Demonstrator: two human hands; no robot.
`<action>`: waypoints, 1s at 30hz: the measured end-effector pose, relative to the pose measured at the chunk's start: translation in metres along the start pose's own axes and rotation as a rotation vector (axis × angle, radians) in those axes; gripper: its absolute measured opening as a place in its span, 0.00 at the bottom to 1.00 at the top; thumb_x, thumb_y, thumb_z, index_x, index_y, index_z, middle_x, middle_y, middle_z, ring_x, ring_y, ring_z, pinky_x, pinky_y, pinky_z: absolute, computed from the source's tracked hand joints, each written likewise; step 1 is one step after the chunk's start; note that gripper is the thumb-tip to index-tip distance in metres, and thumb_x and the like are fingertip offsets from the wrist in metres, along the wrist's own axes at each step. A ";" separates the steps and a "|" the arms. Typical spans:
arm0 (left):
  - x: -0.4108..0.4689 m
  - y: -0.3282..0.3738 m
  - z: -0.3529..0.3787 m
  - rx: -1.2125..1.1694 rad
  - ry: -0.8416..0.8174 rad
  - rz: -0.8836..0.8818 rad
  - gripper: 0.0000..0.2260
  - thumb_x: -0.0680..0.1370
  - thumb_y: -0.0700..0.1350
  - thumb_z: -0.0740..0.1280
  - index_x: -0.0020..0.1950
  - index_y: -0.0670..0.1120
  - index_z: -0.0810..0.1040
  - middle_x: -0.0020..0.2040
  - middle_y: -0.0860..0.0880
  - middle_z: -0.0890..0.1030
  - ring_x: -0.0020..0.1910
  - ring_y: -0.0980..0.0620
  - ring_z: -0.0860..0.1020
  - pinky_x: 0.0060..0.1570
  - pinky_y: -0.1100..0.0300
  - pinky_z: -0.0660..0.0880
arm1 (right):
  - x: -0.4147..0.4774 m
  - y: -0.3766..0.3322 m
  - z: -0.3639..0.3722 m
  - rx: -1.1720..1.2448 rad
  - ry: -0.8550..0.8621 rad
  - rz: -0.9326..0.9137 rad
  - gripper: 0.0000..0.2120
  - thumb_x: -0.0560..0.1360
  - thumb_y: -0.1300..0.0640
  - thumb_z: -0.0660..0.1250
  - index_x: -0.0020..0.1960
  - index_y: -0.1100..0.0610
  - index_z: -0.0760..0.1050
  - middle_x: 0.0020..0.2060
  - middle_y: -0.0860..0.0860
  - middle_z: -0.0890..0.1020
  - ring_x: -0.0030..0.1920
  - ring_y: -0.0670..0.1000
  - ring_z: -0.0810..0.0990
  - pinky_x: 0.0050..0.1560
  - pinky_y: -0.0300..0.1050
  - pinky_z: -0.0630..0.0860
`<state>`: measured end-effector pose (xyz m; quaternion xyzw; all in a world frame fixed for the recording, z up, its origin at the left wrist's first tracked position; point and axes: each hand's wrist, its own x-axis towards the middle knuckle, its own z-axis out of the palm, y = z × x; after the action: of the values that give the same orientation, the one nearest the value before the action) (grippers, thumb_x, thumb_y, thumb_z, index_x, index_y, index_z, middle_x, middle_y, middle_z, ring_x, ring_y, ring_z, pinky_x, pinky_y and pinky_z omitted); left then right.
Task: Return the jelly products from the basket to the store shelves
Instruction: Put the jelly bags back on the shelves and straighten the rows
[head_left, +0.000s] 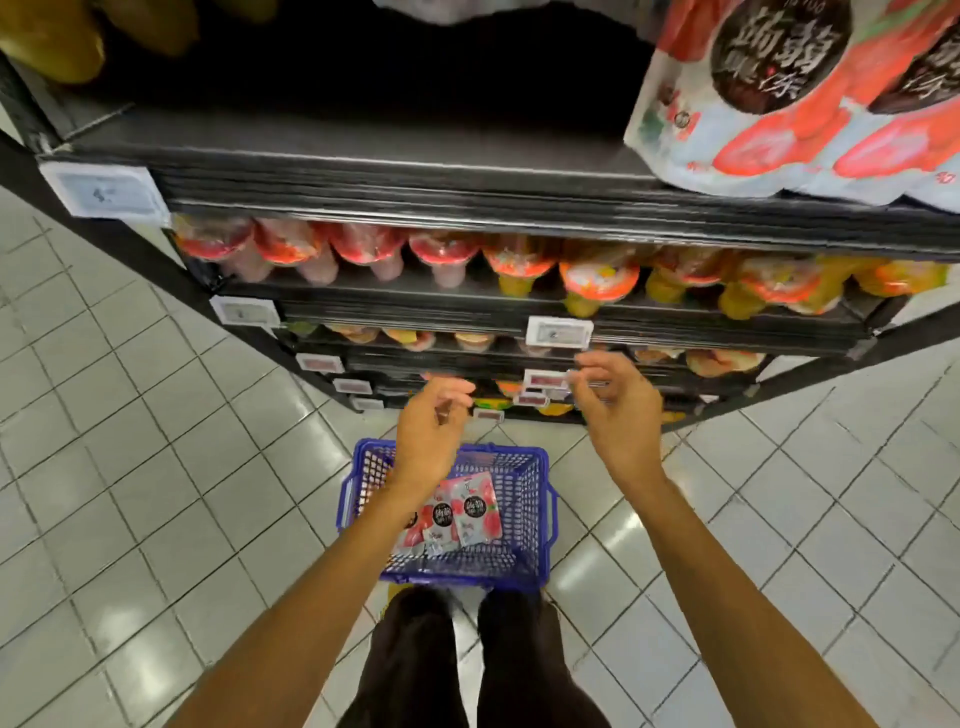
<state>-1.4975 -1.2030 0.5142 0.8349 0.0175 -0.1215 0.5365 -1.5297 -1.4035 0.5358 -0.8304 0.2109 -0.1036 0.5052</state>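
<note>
White tiled floor (130, 441) carries a blue basket (540, 499), which stands just ahead of the person's dark-trousered legs (415, 660). Beyond the basket rises a black shelf unit (415, 176) with small price tags (559, 331), too blurred to read. High above the basket to the right, large strawberry bags (800, 104) show white characters 蒟蒻 on a dark round badge. A lower shelf holds a row of red-lidded jelly cups (447, 249). In the basket lie small jelly pouches (470, 512) with the same dark badge. Above the basket hover the left hand (428, 431) and right hand (618, 410), fingers loosely curled, holding nothing.
</note>
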 end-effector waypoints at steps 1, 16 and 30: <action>-0.004 -0.028 -0.005 0.018 -0.006 -0.039 0.07 0.78 0.31 0.64 0.48 0.39 0.80 0.50 0.48 0.82 0.49 0.52 0.79 0.48 0.75 0.70 | -0.010 0.018 0.019 0.007 -0.065 0.055 0.02 0.76 0.61 0.70 0.49 0.57 0.79 0.36 0.45 0.81 0.36 0.43 0.81 0.36 0.34 0.76; -0.028 -0.448 0.042 0.243 -0.189 -0.393 0.05 0.77 0.35 0.66 0.43 0.40 0.81 0.36 0.45 0.82 0.34 0.50 0.77 0.37 0.58 0.71 | -0.110 0.338 0.247 -0.193 -0.362 0.596 0.06 0.76 0.68 0.67 0.48 0.63 0.82 0.45 0.58 0.83 0.46 0.51 0.77 0.47 0.32 0.74; 0.037 -0.667 0.175 0.296 -0.230 -0.802 0.07 0.76 0.41 0.68 0.48 0.37 0.80 0.43 0.39 0.83 0.41 0.45 0.81 0.41 0.52 0.74 | -0.103 0.589 0.385 -0.527 -0.452 0.872 0.16 0.81 0.52 0.62 0.56 0.64 0.80 0.52 0.61 0.83 0.52 0.57 0.83 0.49 0.46 0.76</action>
<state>-1.6004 -1.0817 -0.1579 0.8109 0.2627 -0.4135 0.3201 -1.6180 -1.2858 -0.1599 -0.7662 0.4400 0.3519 0.3091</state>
